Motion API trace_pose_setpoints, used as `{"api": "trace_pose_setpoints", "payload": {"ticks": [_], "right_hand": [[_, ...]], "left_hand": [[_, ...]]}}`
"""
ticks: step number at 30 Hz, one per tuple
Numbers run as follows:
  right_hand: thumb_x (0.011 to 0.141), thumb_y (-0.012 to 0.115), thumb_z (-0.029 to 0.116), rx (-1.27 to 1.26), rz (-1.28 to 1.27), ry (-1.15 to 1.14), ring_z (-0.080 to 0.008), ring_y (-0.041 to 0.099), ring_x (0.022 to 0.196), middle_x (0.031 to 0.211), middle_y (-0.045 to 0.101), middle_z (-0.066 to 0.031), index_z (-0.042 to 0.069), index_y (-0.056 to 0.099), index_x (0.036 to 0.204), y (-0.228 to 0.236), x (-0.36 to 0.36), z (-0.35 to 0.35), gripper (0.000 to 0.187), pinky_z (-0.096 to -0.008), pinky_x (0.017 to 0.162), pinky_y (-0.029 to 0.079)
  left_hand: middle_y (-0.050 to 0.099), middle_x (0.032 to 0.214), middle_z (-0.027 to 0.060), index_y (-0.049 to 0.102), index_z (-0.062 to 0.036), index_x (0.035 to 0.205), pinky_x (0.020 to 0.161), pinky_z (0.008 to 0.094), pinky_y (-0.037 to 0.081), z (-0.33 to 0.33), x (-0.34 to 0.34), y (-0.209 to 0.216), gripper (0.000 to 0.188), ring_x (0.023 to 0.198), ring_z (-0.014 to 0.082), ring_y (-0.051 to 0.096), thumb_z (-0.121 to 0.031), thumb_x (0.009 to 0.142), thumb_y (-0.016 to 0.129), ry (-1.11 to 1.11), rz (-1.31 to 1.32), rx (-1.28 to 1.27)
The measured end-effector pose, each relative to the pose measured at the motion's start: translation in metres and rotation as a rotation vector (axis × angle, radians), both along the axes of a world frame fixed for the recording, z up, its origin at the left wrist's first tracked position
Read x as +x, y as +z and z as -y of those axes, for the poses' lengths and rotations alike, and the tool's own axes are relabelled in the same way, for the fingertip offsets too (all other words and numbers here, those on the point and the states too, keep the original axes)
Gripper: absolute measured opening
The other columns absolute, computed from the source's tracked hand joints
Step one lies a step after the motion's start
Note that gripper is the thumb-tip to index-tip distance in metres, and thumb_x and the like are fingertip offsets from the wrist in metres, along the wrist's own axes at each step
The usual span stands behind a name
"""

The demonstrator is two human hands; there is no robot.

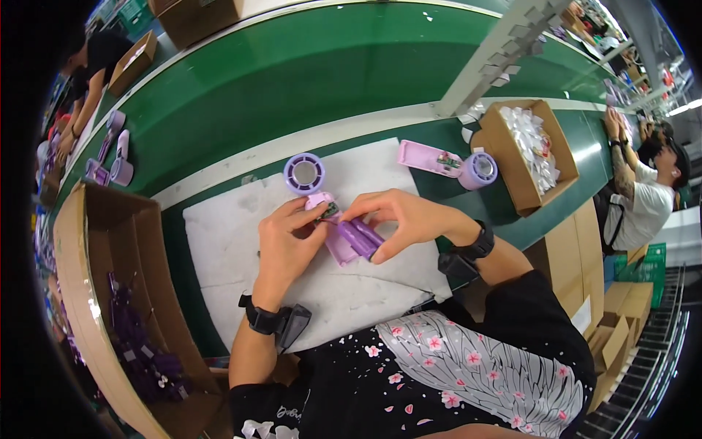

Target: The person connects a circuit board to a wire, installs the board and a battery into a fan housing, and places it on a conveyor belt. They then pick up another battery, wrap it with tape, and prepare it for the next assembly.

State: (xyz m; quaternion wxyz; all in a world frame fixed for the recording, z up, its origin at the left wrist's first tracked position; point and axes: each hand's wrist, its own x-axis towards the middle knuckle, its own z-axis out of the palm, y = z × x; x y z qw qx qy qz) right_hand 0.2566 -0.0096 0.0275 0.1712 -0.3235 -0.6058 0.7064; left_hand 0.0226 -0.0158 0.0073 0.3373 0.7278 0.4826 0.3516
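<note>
Purple twin-cylinder pack (pixel 360 238) sits at the centre of the clock, over the open pink shell (pixel 339 252) on the white mat (pixel 227 241). The right hand (pixel 409 216), at three o'clock, grips the pack between thumb and fingers. The left hand (pixel 287 238), at nine, pinches the shell's upper part beside a small green circuit board (pixel 329 210). A lilac ring-shaped head (pixel 304 173) lies at eleven; another pink shell (pixel 430 158) with its board showing rests at one. The step in hand looks like fitting pack to shell; whether it is seated, I cannot tell. The next move seems to call for lining the cylinders up lengthwise, wires unpinched, with the left hand steadying the shell.
</note>
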Motion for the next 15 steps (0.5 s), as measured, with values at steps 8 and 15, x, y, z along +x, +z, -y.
{"api": "trace_pose_setpoints", "payload": {"ticks": [8, 15], "right_hand": [[0.06, 0.084, 0.016, 0.562, 0.231, -0.036, -0.0247, 0.056, 0.105, 0.112, 0.059, -0.0129, 0.001, 0.055, 0.115, 0.006, -0.016, 0.011, 0.064, -0.0363, 0.092, 0.046], [0.057, 0.086, 0.021, 0.941, 0.22, -0.072, -0.0338, 0.055, 0.104, 0.113, 0.058, -0.0143, 0.002, 0.055, 0.111, -0.013, -0.012, 0.018, 0.064, -0.0401, 0.092, 0.045]], "left_hand": [[0.069, 0.101, 0.0176, 0.072, -0.0031, 0.1, 0.067, 0.0287, 0.054, -0.003, 0.0, -0.003, 0.026, 0.07, 0.0249, 0.069, -0.003, 0.075, 0.067, -0.008, 0.008, 0.011], [0.067, 0.101, 0.0207, 0.07, -0.0055, 0.105, 0.066, 0.0327, 0.053, 0.0, 0.009, 0.015, 0.025, 0.074, 0.0326, 0.068, -0.004, 0.08, 0.065, -0.101, -0.071, -0.128]]}}
